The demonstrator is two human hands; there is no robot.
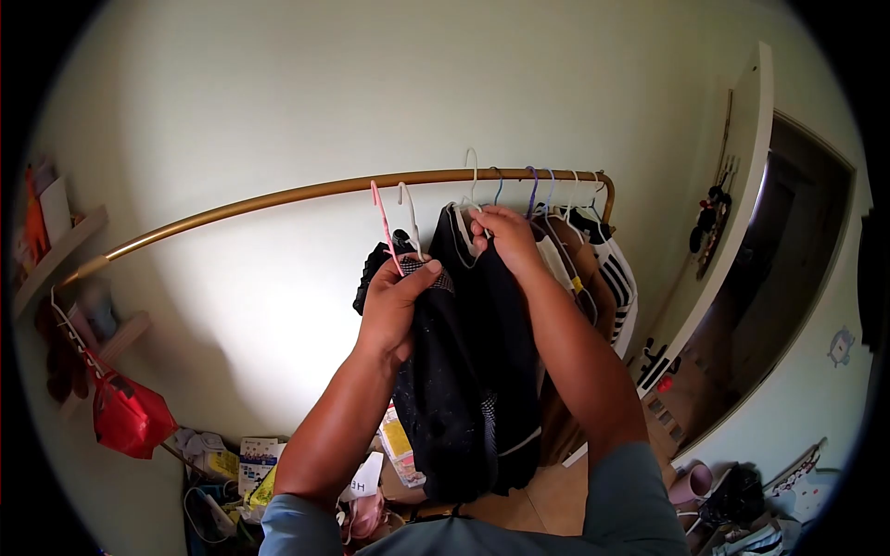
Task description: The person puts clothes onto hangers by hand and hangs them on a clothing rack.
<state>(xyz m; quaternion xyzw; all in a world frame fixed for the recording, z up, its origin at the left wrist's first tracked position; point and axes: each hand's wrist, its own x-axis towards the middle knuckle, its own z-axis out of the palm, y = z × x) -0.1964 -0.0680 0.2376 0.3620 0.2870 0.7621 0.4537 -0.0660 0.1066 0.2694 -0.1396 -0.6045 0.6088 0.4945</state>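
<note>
My left hand [394,292] is closed at the top of a dark garment with a checked collar [428,274]. From the top of that grip rise the hooks of a pink hanger [383,222] and a white hanger [411,218], both just below or in front of the rail. My right hand [505,236] pinches a second white hanger [474,167] near its neck, its hook reaching above the rail. A black garment [501,315] with a light neckline hangs from it. The dark clothes overlap, so their lower parts are hard to separate.
A gold-coloured clothes rail [250,208] crosses in front of the wall. Several clothes, including a striped top [616,278], hang at its right end. A red bag [133,412] hangs at the left. An open door [732,222] stands right; papers [260,463] and other items lie below.
</note>
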